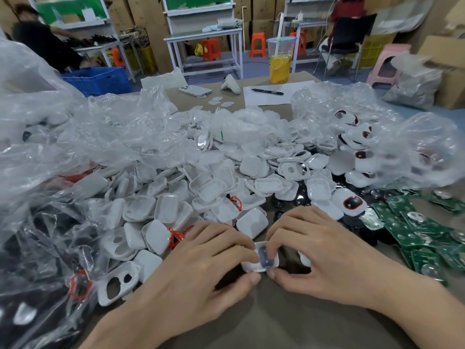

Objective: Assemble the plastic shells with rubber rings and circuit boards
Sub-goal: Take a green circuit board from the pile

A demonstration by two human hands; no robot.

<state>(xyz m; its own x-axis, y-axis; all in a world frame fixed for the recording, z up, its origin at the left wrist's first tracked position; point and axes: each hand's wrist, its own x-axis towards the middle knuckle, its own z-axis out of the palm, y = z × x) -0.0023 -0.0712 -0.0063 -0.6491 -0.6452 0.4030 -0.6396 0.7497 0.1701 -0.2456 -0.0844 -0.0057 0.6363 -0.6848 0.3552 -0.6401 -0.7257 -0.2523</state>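
Observation:
A small white plastic shell (261, 259) with a dark round opening sits between both hands near the table's front. My left hand (198, 268) grips its left side with curled fingers and the thumb below. My right hand (319, 250) pinches its right side, fingers on top and thumb underneath. A large heap of white shells (226, 187) fills the middle of the table. Red rubber rings (176, 235) lie among them left of my hands. Green circuit boards (412, 227) are piled at the right.
Crumpled clear plastic bags (75, 137) cover the left and the far right. A finished shell with a red ring (352, 204) lies near my right hand. A phone (195, 90), a pen on paper (268, 91) and a yellow drink cup (279, 64) stand at the back.

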